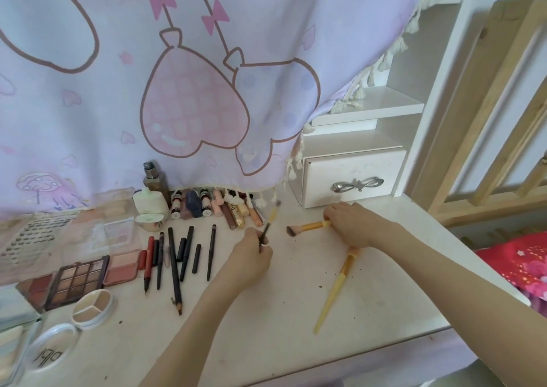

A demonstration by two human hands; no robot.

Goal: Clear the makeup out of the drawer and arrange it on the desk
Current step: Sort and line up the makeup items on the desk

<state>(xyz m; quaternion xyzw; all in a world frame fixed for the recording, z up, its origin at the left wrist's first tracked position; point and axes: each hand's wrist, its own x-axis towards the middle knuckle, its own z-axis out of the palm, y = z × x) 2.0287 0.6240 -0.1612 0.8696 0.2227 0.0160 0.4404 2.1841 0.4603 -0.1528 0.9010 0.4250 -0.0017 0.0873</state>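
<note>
Sorting brushes by kind, same as pencils (pixel 177 268) and lip tubes (pixel 219 209) already lined up on bench (pixel 296 312). Left hand (pixel 251 258): fingers pinch thin dark-handled brush (pixel 270 222), bristle end up, tilted toward tube row, prob. headed there. Right hand (pixel 355 223): fingers curled on yellow angled brush (pixel 307 226), lying flat, bristles pointing left. Long yellow brush (pixel 336 289) lies just below right palm, ungripped. Drawer (pixel 352 179) closed, behind right hand.

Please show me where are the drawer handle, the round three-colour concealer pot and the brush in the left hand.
drawer handle (pixel 358 184): head view, centre knot of the bow.
round three-colour concealer pot (pixel 92 307): head view, middle divider.
brush in the left hand (pixel 271 216): head view, yellow shaft.
</note>
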